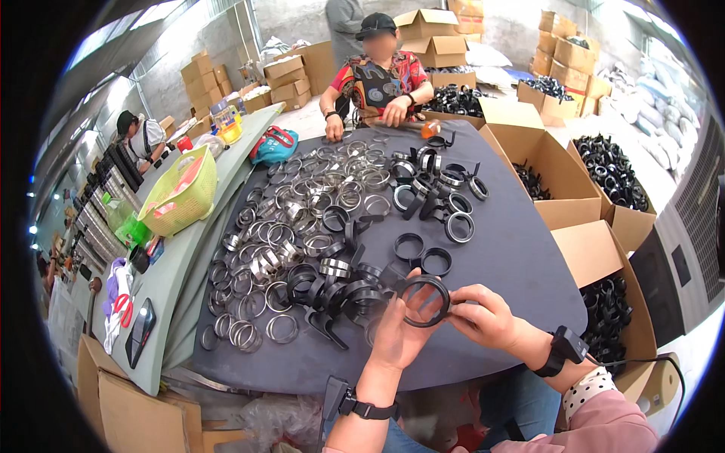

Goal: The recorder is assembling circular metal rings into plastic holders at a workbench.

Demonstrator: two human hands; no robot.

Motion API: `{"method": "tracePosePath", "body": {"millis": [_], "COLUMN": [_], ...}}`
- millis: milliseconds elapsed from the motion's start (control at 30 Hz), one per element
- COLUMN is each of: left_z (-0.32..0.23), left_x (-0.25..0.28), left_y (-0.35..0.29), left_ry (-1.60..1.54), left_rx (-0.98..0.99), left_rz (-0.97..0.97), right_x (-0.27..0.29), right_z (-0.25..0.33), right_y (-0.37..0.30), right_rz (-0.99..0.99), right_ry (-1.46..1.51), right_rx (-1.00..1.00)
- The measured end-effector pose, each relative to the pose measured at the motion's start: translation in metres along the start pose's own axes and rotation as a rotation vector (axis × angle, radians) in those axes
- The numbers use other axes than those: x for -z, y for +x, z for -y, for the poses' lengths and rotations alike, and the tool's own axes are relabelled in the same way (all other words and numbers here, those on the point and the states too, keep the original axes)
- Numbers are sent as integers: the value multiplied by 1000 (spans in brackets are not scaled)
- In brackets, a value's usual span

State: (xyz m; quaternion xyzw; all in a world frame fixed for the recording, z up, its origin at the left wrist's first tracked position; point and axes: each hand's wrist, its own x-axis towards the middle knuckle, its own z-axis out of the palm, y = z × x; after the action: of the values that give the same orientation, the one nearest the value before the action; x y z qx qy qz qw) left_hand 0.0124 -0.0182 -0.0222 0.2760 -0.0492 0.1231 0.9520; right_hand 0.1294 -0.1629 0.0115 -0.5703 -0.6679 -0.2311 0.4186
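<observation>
The person's left hand [399, 332] and right hand [483, 313] met around one black ring [424, 324], held up above the near edge of the dark tabletop [521, 287]. The left hand was turned palm up, its fingers against the ring's left side and behind it, while the right thumb and fingertips pinched its right edge. Both hands were thus closed on the same ring; how firmly the left fingers pressed could not quite be told, as the ring partly hid them. Each wrist wore a black strap with a small device on it.

Just beyond the held ring, two more black rings [436, 273] lay side by side on the tabletop. To the left of the hands stood a jumbled heap of black parts [332, 291], some with long tabs, and past it a broad spread of silver rings [283, 234]. Farther off, toward the right, lay a cluster of black-and-silver rings [460, 239].

Across the table a co-worker [387, 83] in a black cap sat with both hands at the far edge. On the right, open cardboard boxes [578, 217] held black parts. On the left, a pale green table [198, 245] bore a yellow-green basket [177, 219], red-handled scissors [123, 304] and a dark phone [140, 332].
</observation>
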Motion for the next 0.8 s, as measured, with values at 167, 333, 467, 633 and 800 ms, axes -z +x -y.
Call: {"method": "tracePosePath", "body": {"millis": [167, 333, 467, 633, 800], "left_z": [-8, -34, -49, -54, -60], "left_x": [2, 3, 8, 16, 18], "left_y": [-1, -3, -8, -11, -15], "left_ry": [-119, -114, -8, -45, -68], "left_rx": [10, -158, -267, -352, -384], "left_rz": [-47, -30, -78, -99, -124], "right_x": [-8, -35, -73, -100, -94], "right_z": [-14, -79, -120, -129, -103], "right_y": [-8, -34, -33, -5, 4], "right_rz": [45, 226, 272, 416, 817], "right_ry": [10, 58, -56, -232, -156], "right_rx": [-183, -725, -748, -736, -673]}}
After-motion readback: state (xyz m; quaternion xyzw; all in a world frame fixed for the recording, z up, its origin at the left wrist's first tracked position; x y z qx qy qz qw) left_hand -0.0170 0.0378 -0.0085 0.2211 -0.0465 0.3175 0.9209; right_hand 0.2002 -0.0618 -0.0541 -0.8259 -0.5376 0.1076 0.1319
